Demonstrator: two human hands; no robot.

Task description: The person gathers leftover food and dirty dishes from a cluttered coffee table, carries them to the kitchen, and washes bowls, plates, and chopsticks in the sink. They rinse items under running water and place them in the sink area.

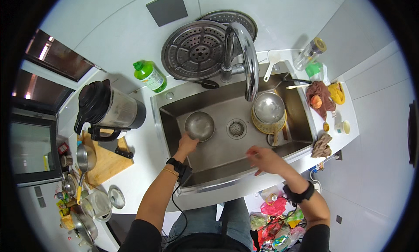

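My left hand grips the near rim of a round stainless steel bowl at the left side of the sink. Above the front part of the metal sink, my right hand hovers with its fingers bent and apart, holding nothing that I can see. To the sink's right, a second steel bowl rests on a yellow patterned dish. A wooden-handled utensil lies against that dish, its far part hidden. The drain strainer sits between the two bowls.
A chrome faucet arches over the sink. Two perforated steamer trays lean behind it, near a green detergent bottle. At left stand a blender jug and a cutting board with a knife. Cloths lie at right.
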